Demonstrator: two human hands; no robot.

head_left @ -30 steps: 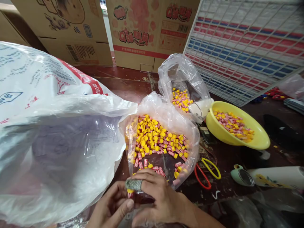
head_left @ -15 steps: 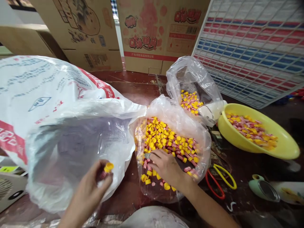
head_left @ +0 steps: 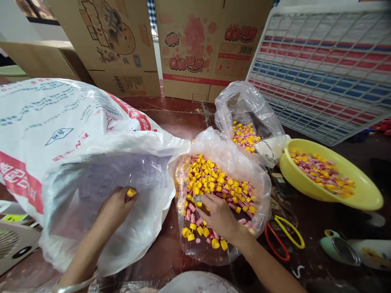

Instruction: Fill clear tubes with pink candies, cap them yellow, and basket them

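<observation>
My left hand (head_left: 117,205) is inside the mouth of a large white printed sack (head_left: 152,199), its fingers closed around a small yellow plastic cap (head_left: 131,192). Anything else in that grip is hidden by the fingers. In a clear plastic bag (head_left: 259,175) to the right, my right hand (head_left: 220,215) reaches palm down into a pile of yellow caps (head_left: 210,175) and small pink-wrapped rolls (head_left: 192,207). Its fingers are bent together, with something grey on one fingertip (head_left: 197,199). What they pinch is unclear; a bit of yellow shows between them.
Behind stands another clear bag (head_left: 221,106) of caps and rolls. At right are a yellow basin (head_left: 366,199) of the same pieces, red-and-yellow-handled scissors (head_left: 288,232) and a pale green object (head_left: 339,246). Cardboard boxes (head_left: 186,36) and a white wire rack (head_left: 320,73) line the back.
My left hand has moved forward, deeper into the white sack, with the yellow cap. My right hand stays in the pile, its fingers drawn closer together. The view has tilted slightly.
</observation>
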